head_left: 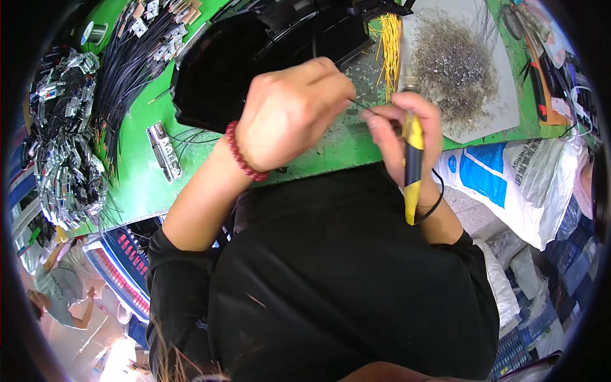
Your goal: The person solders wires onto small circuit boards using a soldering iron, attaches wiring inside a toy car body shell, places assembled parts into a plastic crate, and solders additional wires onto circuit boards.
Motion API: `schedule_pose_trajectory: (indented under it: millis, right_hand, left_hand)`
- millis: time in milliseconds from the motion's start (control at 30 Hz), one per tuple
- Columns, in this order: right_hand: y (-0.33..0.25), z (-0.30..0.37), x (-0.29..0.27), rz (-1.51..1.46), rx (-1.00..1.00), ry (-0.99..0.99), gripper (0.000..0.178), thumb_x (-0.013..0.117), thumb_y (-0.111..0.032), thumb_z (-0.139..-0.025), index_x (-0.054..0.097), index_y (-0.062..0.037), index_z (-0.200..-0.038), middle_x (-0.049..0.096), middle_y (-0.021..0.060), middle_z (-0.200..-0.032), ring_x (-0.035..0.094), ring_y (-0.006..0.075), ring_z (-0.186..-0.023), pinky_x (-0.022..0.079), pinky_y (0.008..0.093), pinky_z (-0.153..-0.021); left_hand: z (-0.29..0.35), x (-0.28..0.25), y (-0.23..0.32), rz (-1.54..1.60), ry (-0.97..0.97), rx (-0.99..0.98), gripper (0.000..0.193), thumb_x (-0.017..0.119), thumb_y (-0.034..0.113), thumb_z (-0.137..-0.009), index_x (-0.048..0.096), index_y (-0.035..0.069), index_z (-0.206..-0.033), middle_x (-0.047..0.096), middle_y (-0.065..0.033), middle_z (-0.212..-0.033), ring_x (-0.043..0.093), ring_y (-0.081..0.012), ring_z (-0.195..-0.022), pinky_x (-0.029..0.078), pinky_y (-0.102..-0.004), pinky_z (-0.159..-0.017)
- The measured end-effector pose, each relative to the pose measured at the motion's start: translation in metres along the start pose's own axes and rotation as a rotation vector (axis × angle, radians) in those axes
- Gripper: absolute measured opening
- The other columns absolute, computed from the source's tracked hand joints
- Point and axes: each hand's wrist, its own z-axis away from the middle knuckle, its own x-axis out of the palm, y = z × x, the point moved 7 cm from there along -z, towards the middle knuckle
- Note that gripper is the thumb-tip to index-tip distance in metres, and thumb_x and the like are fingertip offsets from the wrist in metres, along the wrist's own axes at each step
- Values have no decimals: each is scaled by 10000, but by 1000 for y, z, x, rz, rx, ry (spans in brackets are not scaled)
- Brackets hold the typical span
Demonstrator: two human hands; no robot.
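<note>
My left hand [286, 108] is raised over the green workbench, fingers pinched on a thin black wire [361, 104]. This wire spans the short gap to the fingertips of my right hand [425, 121]. A yellow and black soldering iron [414, 169] is gripped in my right hand, its cord hanging from the lower end and its metal part pointing away from me. Just behind my left hand lies a large black plastic housing [213, 76]. Beyond the right hand is a bundle of yellow wires [389, 48].
A pale sheet covered in dark scraps [455, 70] lies at the right. Bundled black wires [130, 63], a heap of small metallic parts [70, 140], a single silver part [164, 151] and a wire spool [94, 34] occupy the left. A white sack [534, 184] hangs beside the bench's right front edge.
</note>
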Motion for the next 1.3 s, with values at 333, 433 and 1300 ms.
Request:
schedule_pose_trajectory:
  millis: [333, 433, 1300]
  right_hand:
    - [-11, -19, 12, -89, -48, -96, 303, 641, 65, -837, 561, 9, -1124, 648, 108, -943, 694, 168, -810, 540, 248, -654]
    - [-12, -22, 12, -36, -32, -100, 345, 652, 56, -832, 536, 2, -1152, 671, 123, -965, 674, 134, -777, 507, 217, -638]
    - [-62, -18, 52, -36, -375, -520, 699, 752, 68, -756, 342, -63, -1308, 632, 266, -1094, 655, 231, -866, 548, 303, -750]
  left_hand:
    - [13, -2, -16, 278, 11, -150, 65, 702, 27, -754, 656, 14, -798, 604, -91, -729, 593, -247, -693, 483, -329, -616]
    - [16, -2, -20, 297, 42, -188, 67, 706, 63, -746, 670, 29, -791, 612, -95, -709, 600, -272, -685, 489, -357, -619]
    - [24, 3, -26, 125, 81, -324, 172, 615, 174, -798, 635, 45, -686, 634, -132, -698, 622, -337, -711, 491, -448, -628]
